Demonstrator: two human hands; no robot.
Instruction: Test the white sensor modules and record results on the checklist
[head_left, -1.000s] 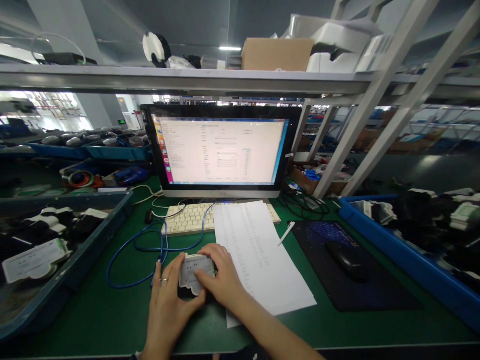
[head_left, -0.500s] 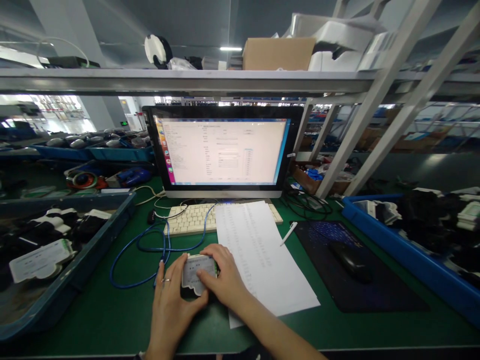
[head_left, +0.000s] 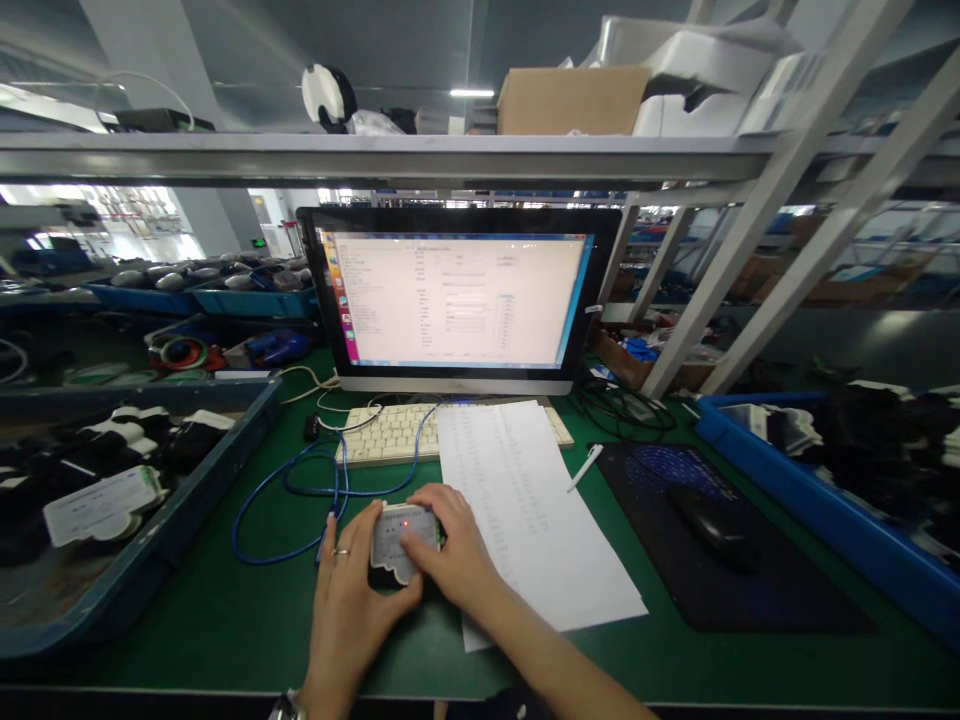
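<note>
Between my two hands is a small electronic module point(head_left: 388, 548) with a grey-white labelled face, an irregular lower edge and a red light lit on it. My left hand point(head_left: 351, 595), with a ring on one finger, grips its left side, fingers at the upper left and thumb near the lower edge. My right hand point(head_left: 459, 552) holds the right side, fingers over the far edge and thumb on the face. A blue cable point(head_left: 251, 553) loops on the green table and runs to beside my left fingers; its end is hidden there.
A monitor point(head_left: 457, 300) and keyboard point(head_left: 382, 440) stand ahead. Paper sheets point(head_left: 525, 520), a pen point(head_left: 585, 467) and a mouse point(head_left: 711, 525) lie to the right. Bins of similar modules flank the table: a left bin point(head_left: 202, 520) and a blue right bin point(head_left: 840, 530). A shelf point(head_left: 420, 155) crosses above.
A red light now shows on the module's face. The whole scene has shifted slightly right in the view; both hands keep about the same grip.
</note>
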